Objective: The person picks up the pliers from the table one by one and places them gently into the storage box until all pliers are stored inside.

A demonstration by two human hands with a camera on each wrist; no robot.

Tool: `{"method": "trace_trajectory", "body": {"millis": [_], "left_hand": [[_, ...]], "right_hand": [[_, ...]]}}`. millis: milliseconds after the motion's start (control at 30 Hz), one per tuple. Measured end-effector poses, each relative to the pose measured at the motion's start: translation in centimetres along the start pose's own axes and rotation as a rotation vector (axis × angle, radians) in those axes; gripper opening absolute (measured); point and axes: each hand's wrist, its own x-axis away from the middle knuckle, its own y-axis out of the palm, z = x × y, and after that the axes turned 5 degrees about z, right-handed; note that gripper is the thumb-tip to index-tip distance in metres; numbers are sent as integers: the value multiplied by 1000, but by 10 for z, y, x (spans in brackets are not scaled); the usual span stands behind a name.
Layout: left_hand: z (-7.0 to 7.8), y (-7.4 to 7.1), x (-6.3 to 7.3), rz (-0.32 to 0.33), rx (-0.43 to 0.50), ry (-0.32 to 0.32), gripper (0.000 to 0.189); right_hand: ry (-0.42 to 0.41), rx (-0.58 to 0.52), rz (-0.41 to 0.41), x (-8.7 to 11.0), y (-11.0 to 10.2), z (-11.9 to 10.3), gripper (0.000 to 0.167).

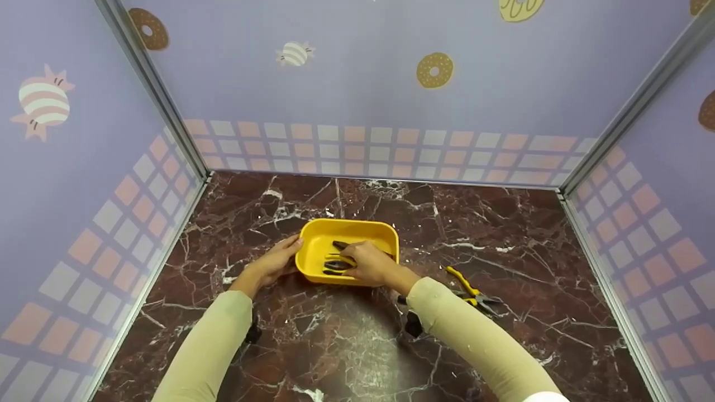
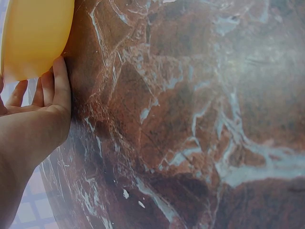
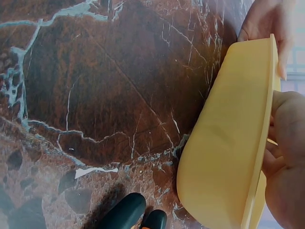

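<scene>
A yellow plastic tub stands on the marbled surface. At its left end my left hand grips the wall, thumb at the rim and fingers against the outside; the left wrist view shows those fingers under the tub's side. My right hand reaches over the near rim into the tub and holds pliers, whose dark nose sticks out past the fingers. Beside it in the tub lie more pliers with dark heads, their handles partly hidden by the hand. In the right wrist view the tub's wall hides the fingertips.
Pliers with yellow handles lie on the marbled surface right of the tub, partly behind the right sleeve. Dark handle ends show low in the right wrist view. Patterned purple panels enclose the back and both sides.
</scene>
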Motion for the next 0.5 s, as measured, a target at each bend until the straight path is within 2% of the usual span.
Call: {"method": "trace_trajectory", "body": {"millis": [500], "left_hand": [[-1,0,-1,9,28,-2,66]], "right_hand": [[4,38,-68,-7,0,0,26]]}}
